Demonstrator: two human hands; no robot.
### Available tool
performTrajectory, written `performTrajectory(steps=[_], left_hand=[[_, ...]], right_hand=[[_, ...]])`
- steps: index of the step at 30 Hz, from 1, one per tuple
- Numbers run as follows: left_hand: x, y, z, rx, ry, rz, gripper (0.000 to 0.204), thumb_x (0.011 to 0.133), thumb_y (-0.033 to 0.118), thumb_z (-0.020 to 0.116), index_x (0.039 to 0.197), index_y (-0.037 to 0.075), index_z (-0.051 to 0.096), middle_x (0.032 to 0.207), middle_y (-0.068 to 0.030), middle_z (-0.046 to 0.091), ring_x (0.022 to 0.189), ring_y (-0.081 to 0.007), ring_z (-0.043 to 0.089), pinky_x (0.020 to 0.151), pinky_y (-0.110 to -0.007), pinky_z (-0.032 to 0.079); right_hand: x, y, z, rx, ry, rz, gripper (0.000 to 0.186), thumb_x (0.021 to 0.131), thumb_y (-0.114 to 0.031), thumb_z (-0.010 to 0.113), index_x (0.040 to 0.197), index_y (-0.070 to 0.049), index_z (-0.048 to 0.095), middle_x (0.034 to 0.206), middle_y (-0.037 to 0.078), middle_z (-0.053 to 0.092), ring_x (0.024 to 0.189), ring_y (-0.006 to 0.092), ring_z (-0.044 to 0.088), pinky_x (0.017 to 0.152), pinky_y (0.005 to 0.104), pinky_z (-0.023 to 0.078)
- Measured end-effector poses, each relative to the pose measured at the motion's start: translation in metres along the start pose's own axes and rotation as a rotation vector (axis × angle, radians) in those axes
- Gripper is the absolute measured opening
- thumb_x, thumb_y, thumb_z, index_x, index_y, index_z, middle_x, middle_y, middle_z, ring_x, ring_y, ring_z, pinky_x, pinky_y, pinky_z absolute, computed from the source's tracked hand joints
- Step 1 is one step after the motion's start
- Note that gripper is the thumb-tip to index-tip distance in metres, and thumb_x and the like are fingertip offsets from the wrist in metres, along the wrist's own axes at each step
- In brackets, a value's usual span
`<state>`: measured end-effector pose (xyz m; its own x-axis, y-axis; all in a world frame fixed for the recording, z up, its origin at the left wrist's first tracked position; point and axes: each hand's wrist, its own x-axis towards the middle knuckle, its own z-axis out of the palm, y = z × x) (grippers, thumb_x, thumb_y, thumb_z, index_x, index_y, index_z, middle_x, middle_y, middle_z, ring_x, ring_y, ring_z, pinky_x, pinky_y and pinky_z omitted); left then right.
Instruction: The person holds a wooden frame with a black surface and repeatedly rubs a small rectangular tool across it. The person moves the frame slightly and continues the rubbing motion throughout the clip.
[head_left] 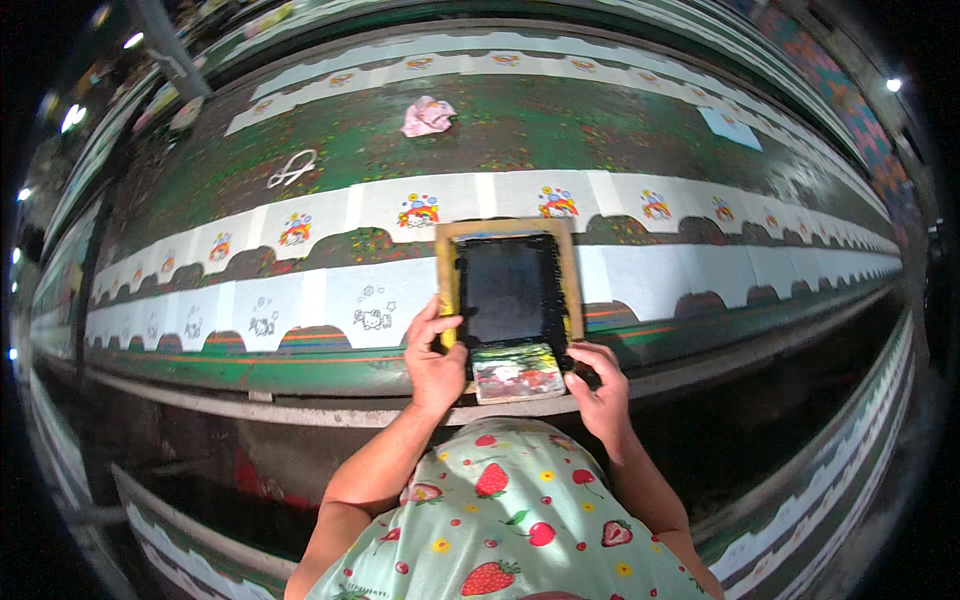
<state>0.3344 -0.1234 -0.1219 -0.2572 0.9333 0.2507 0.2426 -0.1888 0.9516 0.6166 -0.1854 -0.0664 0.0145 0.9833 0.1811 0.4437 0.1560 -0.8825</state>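
Observation:
A wooden screen-printing frame (pixel 447 270) with a dark mesh (pixel 505 288) lies over the near row of white cut pieces (pixel 300 290), in front of me. My left hand (pixel 438 360) is closed on its left side, thumb inward. At the near right corner, my right hand (pixel 598 388) grips the frame between thumb and fingers. A flat paint-stained squeegee or board (pixel 518 374) lies at the frame's near end, between both hands. Black outline prints (pixel 373 318) show on pieces left of the frame. Whatever is under the mesh is hidden.
The long green printing table (pixel 340 375) has a raised near edge. Beyond the frame runs a row of pieces with coloured prints (pixel 418 210). A crumpled pink cloth (pixel 428 116), a looped white cord (pixel 292 168) and a light blue sheet (pixel 730 128) lie farther back.

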Motion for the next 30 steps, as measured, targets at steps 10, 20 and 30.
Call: performTrajectory(steps=[10,20,30], left_hand=[[-0.009,0.009,0.033,-0.031,-0.008,-0.103,0.045,0.078,-0.018,0.075,0.116,0.006,0.081,0.164,-0.0246,0.061,0.155,-0.0370,0.056,0.130,-0.045,0.042],[-0.009,0.004,0.040,-0.082,-0.014,-0.170,0.047,0.077,-0.017,0.075,0.116,0.007,0.082,0.164,-0.0248,0.062,0.154,-0.0366,0.058,0.129,-0.044,0.043],[-0.003,-0.006,0.036,-0.255,-0.036,-0.231,0.045,0.089,-0.016,0.070,0.127,0.004,0.079,0.162,-0.0239,0.062,0.151,-0.0356,0.060,0.128,-0.043,0.044]], right_hand=[[0.010,-0.003,-0.044,-0.302,-0.122,-0.211,0.042,0.092,-0.002,0.081,0.134,-0.003,0.077,0.143,0.016,0.069,0.140,0.0392,0.062,0.118,0.0515,0.051],[0.041,-0.045,-0.014,-0.615,-0.522,-0.534,0.044,0.092,-0.006,0.077,0.135,-0.007,0.075,0.132,0.013,0.069,0.123,0.0365,0.065,0.104,0.0513,0.054],[0.172,-0.040,-0.025,-0.507,-0.848,-0.317,0.032,0.096,0.000,0.068,0.126,-0.008,0.077,0.115,0.016,0.071,0.118,0.0395,0.068,0.103,0.0527,0.057]])
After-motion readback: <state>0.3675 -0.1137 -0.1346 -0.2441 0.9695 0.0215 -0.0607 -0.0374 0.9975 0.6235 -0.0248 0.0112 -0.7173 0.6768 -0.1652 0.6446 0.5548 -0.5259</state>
